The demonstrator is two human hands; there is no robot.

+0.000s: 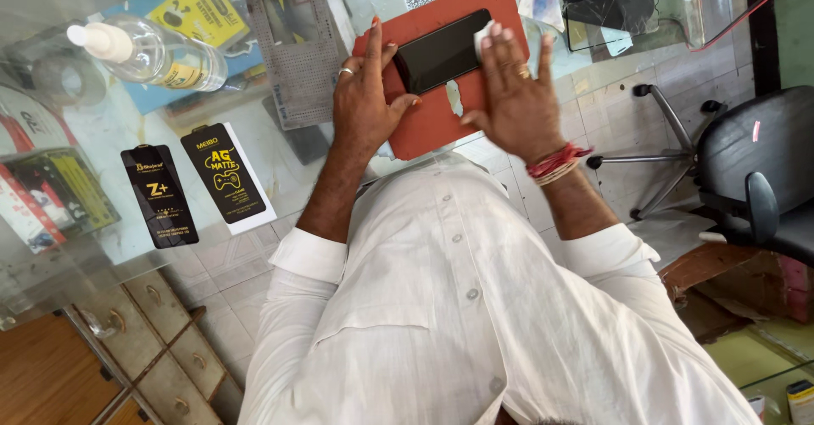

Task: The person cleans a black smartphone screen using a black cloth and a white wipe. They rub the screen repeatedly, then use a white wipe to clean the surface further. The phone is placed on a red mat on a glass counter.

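Note:
A black phone [439, 50] lies face up on a red-brown mat [428, 124] on a glass counter. My left hand [366, 94] rests flat on the mat, its fingers steadying the phone's left end. A ring sits on one finger. My right hand [513, 94] presses a small white wipe [484, 38] against the phone's right end with flat fingers. Red threads circle that wrist.
Two black screen-protector packets [159, 194] [225, 172] lie at the left of the glass counter [280, 166]. A clear bottle [151, 52] lies on its side at far left, beside a grey perforated tray [297, 48]. Another dark phone [609, 0] lies behind. A black office chair [746, 171] stands at right.

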